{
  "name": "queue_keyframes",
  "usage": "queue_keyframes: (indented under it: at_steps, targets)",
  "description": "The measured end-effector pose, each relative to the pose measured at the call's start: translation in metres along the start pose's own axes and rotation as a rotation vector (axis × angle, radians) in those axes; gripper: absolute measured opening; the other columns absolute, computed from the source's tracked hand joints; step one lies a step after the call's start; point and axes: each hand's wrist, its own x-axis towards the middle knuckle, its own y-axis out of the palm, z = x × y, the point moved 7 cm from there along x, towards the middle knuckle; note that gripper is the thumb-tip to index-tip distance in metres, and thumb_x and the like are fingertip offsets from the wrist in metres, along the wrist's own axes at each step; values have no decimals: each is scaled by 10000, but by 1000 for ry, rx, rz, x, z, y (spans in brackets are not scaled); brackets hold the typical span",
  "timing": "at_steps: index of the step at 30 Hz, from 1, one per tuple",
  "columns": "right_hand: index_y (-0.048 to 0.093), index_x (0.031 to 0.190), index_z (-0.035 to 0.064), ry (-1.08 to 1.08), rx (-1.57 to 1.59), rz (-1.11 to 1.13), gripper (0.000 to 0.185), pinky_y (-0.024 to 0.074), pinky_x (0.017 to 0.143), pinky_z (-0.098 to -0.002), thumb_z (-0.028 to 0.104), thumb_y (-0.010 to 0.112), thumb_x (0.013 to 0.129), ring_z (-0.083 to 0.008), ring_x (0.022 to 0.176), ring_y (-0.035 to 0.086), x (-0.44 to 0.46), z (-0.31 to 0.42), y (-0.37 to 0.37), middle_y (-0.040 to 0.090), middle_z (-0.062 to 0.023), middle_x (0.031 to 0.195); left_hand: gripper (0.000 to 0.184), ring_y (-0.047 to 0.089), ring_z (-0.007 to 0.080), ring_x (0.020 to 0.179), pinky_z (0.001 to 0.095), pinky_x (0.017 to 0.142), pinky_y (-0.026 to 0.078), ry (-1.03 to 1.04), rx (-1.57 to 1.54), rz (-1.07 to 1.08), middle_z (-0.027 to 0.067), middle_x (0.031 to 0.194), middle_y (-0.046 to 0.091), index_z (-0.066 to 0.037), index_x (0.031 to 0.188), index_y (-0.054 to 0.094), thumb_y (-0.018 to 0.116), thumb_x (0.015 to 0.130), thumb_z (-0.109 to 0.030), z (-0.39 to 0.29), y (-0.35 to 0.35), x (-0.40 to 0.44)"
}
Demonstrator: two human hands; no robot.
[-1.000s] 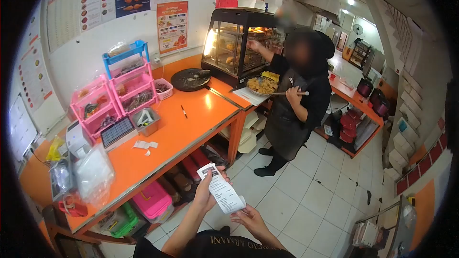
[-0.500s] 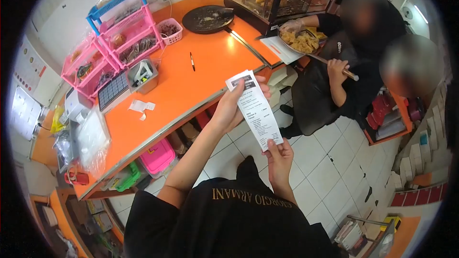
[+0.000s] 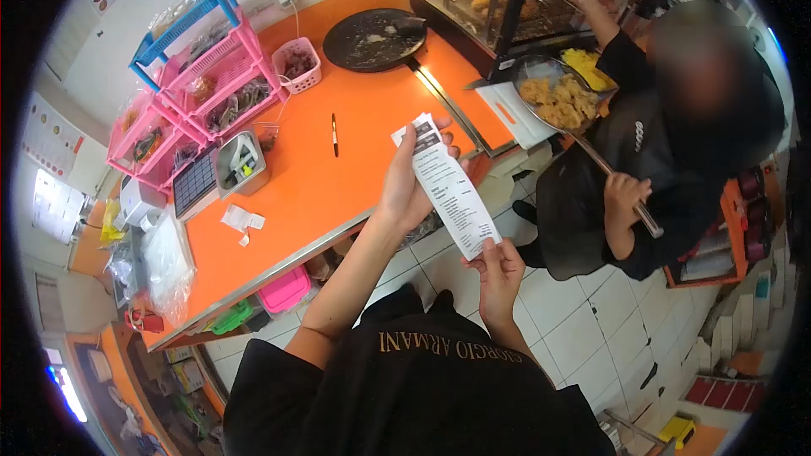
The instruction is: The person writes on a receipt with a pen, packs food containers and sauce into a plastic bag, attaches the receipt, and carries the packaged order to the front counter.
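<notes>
A long printed paper receipt (image 3: 452,194) is stretched between my two hands, in front of my chest. My left hand (image 3: 411,176) grips its upper end, thumb on the printed face and fingers behind. At the lower end, my right hand (image 3: 497,274) pinches the bottom edge between thumb and fingers. There seems to be more than one layer of paper at the top. Beyond it, a pen (image 3: 334,135) lies on the orange counter (image 3: 296,177), and torn paper slips (image 3: 242,220) lie farther left.
A co-worker at the right holds a long-handled pan of fried chicken (image 3: 557,101) and reaches toward the glass display warmer (image 3: 507,8). A black round pan (image 3: 372,40), pink basket (image 3: 297,66), stacked pink racks (image 3: 215,76) and metal container (image 3: 242,165) stand on the counter.
The co-worker has lifted one hand from the pan up to the display warmer, and the pan has shifted right. My hands still hold the receipt, almost unmoved. A second person at the right has left view.
</notes>
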Motion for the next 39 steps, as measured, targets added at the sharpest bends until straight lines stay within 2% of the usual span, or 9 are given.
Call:
queue_keyframes:
  at_steps: [8, 12, 18, 20, 25, 27, 30, 35, 39]
  targets:
    - [367, 627, 95, -56, 175, 47, 430, 389, 525, -299, 337, 308, 977, -149, 534, 441, 125, 41, 17, 459, -52, 586, 392, 513, 119, 789, 345, 762, 475, 110, -2, 29, 6, 858, 489, -76, 1140, 454, 302, 964, -392, -70, 2, 59]
    - [472, 1183, 1, -475, -280, 20, 367, 457, 651, -221, 258, 475, 920, -138, 751, 583, 223, 175, 54, 590, -88, 1018, 400, 501, 115, 764, 338, 727, 470, 188, 22, 98, 4, 843, 481, -71, 1110, 474, 317, 958, -405, -109, 10, 75]
    - [424, 1279, 30, -1293, -792, -242, 446, 445, 859, -326, 229, 530, 894, -201, 1029, 551, 376, 364, 100, 503, -125, 1229, 407, 468, 126, 696, 324, 676, 453, 293, 62, 98, 6, 803, 474, -45, 1047, 497, 375, 933, -417, -161, 16, 91]
    - [443, 1278, 82, -1274, -1062, -559, 445, 431, 857, -338, 168, 551, 855, -215, 1055, 537, 387, 400, 122, 513, -148, 1205, 414, 449, 118, 662, 306, 646, 433, 322, 85, 94, 7, 762, 461, -45, 1015, 502, 377, 929, -430, -173, 31, 94]
    - [491, 1138, -21, -1518, -701, -664, 355, 395, 909, -380, 60, 555, 798, -273, 996, 552, 425, 434, 122, 545, -157, 1117, 303, 316, 49, 473, 189, 459, 301, 732, 719, 32, -22, 600, 392, -58, 918, 478, 417, 932, -354, -220, 104, 121]
    - [434, 1146, -22, -1345, -490, -605, 302, 490, 747, -314, 30, 478, 852, -211, 942, 562, 468, 428, 102, 488, -139, 1134, 260, 436, 45, 596, 184, 519, 356, 925, 885, 332, -13, 710, 462, -49, 968, 468, 642, 818, -171, -216, 185, 132]
    - [409, 1126, -24, -1185, -92, -482, 289, 488, 676, -291, -13, 428, 838, -239, 918, 565, 462, 407, 116, 446, -161, 1117, 397, 575, 268, 751, 336, 637, 471, 1595, 1622, 611, 93, 874, 526, -62, 916, 536, 760, 621, -207, -188, 314, 168]
    - [394, 1145, 26, -1127, 29, -350, 316, 461, 728, -303, -39, 417, 837, -183, 915, 517, 481, 402, 120, 416, -112, 1121, 406, 620, 279, 824, 372, 687, 508, 1762, 2322, 539, 88, 1043, 565, -75, 954, 603, 722, 660, -329, -127, 434, 335]
    - [397, 1148, 27, -1143, 26, -326, 306, 482, 706, -279, -38, 404, 848, -170, 898, 536, 478, 414, 112, 420, -116, 1116, 494, 622, 248, 925, 377, 759, 500, 1339, 2949, 197, 97, 1006, 644, -111, 995, 669, 734, 646, -454, -110, 458, 458]
